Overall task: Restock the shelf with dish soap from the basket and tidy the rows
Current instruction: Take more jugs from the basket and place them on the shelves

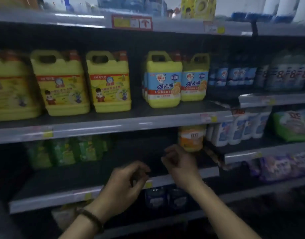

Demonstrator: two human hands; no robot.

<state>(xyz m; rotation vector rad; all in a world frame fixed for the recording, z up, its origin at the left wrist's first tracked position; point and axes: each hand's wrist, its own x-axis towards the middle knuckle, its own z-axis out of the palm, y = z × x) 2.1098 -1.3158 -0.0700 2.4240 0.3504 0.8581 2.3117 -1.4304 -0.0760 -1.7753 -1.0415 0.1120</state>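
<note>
1. Both hands hang empty in front of the lower shelf: our right hand (180, 161) has its fingers loosely curled with nothing between them, and our left hand (126, 183), the one with the dark beaded bracelet (89, 217) at the wrist, is half closed on nothing too.
2. We see the small orange-and-yellow plastic dish soap bottle (191, 138) standing upright at the right end of the dark lower shelf (76, 178), partly tucked under the grey shelf edge above.
3. That bottle lies just up and to the right of our right hand, near the fingertips but apart from them; we cannot tell more in this blur. Its long axis runs vertical.
4. Our right hand is clearly the nearer one; our left sits lower and further left, well apart from the bottle.
5. We judge the wide bare stretch of shelf between the green bottles (67, 150) and the orange one to be the gap needing stock.
6. No basket shows in view, so we cannot say where the remaining soap waits.
7. Above, the large yellow handled jugs (62, 83) stand in rows.
</note>
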